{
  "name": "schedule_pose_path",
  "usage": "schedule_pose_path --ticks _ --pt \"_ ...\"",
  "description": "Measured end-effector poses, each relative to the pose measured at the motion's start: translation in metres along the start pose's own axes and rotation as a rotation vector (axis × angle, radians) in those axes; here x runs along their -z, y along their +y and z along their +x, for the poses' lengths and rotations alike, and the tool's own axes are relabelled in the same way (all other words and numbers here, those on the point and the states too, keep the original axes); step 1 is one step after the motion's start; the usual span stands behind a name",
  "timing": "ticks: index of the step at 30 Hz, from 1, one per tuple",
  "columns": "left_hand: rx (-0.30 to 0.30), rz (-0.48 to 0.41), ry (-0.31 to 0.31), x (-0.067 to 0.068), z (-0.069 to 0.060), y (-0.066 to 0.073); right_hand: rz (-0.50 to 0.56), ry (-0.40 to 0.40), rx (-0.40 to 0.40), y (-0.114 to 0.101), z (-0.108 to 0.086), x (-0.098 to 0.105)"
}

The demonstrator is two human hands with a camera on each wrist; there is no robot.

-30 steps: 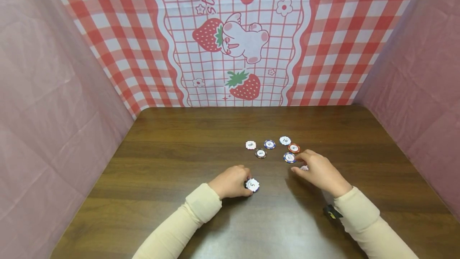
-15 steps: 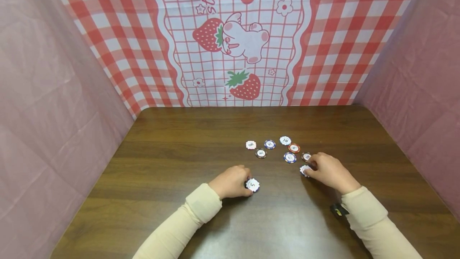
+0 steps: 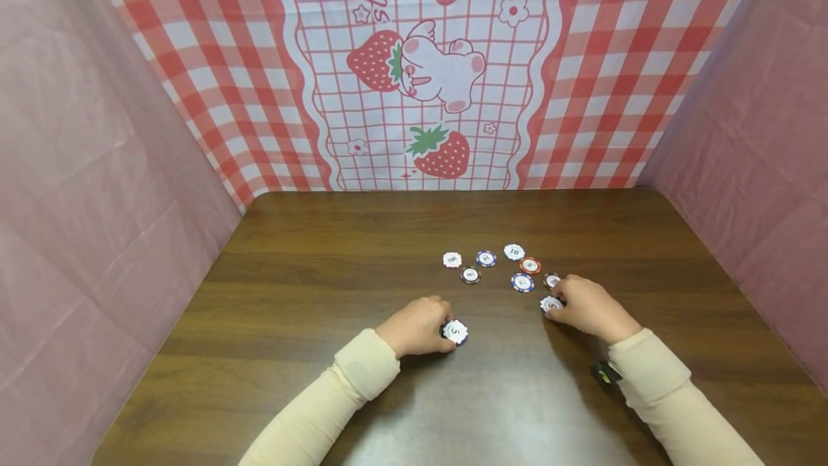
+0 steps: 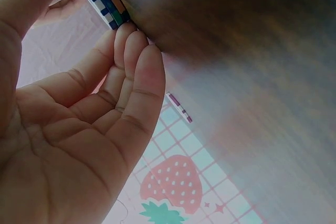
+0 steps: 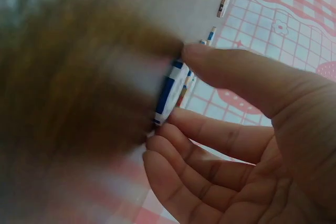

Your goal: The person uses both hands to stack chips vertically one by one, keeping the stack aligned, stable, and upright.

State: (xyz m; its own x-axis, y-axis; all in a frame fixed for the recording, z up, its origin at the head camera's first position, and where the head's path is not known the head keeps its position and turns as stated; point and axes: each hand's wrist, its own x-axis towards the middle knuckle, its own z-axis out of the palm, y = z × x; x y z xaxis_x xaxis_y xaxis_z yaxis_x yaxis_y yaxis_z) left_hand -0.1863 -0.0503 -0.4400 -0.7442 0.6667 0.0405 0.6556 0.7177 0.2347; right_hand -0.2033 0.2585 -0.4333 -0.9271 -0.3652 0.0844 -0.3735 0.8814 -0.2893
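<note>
My left hand (image 3: 417,327) grips a short stack of poker chips (image 3: 456,332) between thumb and fingers, low at the tabletop. The top chip is white and marked 5; the left wrist view shows navy, green and orange edges in the stack (image 4: 107,2). At the right, my right hand (image 3: 591,308) pinches a white-and-blue poker chip (image 5: 170,92) by its edge, thumb on the near side. That chip (image 3: 551,305) lies on or just above the table. A brown-edged chip (image 3: 552,281) sits right behind it, partly hidden by the fingers.
On the brown table (image 3: 310,250), several chips lie flat behind the hands: a blue one (image 3: 522,282), a red one (image 3: 530,265), a light-blue one (image 3: 514,252), another blue one (image 3: 486,259), a dark one (image 3: 471,275) and a pink-edged one (image 3: 452,259). Cloth walls surround the table.
My right hand has moved right, away from the nearer blue chip, uncovering part of the brown-edged chip and the white-and-blue chip it now pinches. The left hand and its stack stayed still.
</note>
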Motion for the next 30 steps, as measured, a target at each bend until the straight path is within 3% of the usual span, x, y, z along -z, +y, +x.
schedule_pose_path --ticks 13,30 --pt "0.003 -0.006 0.0 -0.0005 0.0002 -0.0004 0.015 -0.048 -0.033 0.0002 0.0022 0.0024" --pt "-0.012 0.001 0.003 -0.0015 0.0001 -0.0006 0.036 -0.005 -0.014 -0.0068 0.0033 0.0062"
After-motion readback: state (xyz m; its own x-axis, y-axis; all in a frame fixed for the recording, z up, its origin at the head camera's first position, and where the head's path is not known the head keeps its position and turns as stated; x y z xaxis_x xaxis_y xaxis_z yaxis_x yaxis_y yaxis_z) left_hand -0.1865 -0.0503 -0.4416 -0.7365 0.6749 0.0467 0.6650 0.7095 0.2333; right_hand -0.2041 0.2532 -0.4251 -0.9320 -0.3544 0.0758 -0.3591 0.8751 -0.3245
